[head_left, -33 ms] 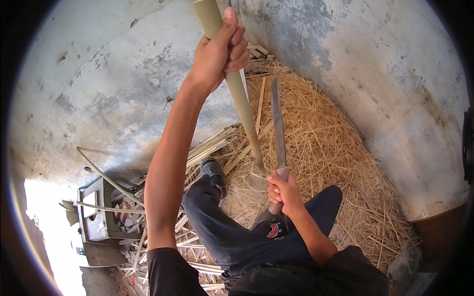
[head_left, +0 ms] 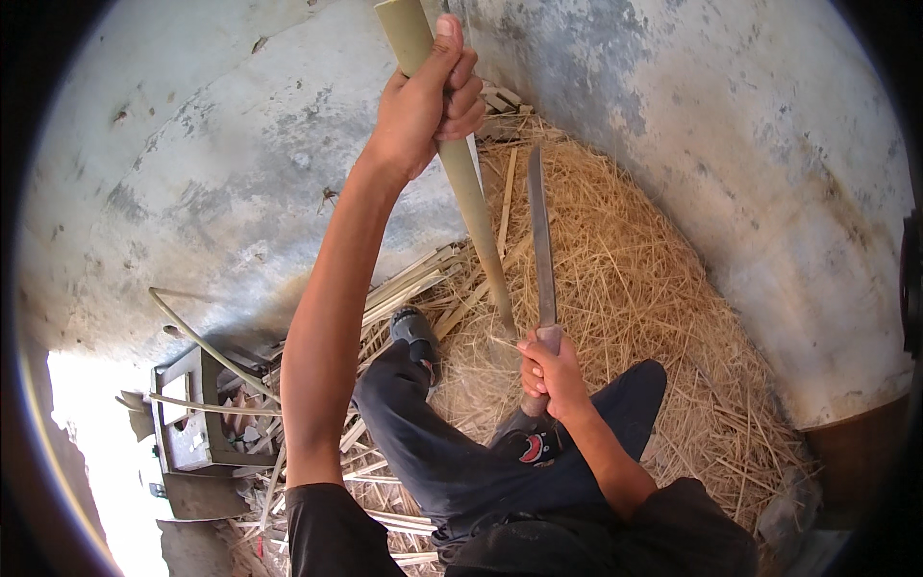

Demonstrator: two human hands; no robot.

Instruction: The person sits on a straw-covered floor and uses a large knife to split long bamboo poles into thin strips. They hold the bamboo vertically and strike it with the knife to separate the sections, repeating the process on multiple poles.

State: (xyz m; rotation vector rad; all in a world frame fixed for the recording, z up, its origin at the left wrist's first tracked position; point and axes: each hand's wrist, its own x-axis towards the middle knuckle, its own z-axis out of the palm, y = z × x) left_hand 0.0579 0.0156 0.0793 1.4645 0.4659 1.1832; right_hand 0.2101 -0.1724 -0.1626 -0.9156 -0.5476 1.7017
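Observation:
My left hand (head_left: 428,101) is raised at the top of the view, closed around the upper part of a greenish bamboo pole (head_left: 471,197). The pole slants down to the right, and its lower end meets the straw close to my right hand. My right hand (head_left: 556,370) grips the handle of a long-bladed knife (head_left: 542,250). Its dark, narrow blade points up and away, beside the pole and apart from it. A thin pale sliver (head_left: 504,341) shows by my right fingers.
Straw-like shavings (head_left: 615,260) heap against the worn wall (head_left: 769,221) on the right. Split strips (head_left: 413,279) lie beyond my shoe (head_left: 413,332). A boxy frame (head_left: 197,409) holding scraps stands at left, with thin rods (head_left: 216,351) leaning across it. My bent legs (head_left: 423,433) are close below.
The knife's tip has risen very slightly. My left hand and the bamboo pole look unmoved.

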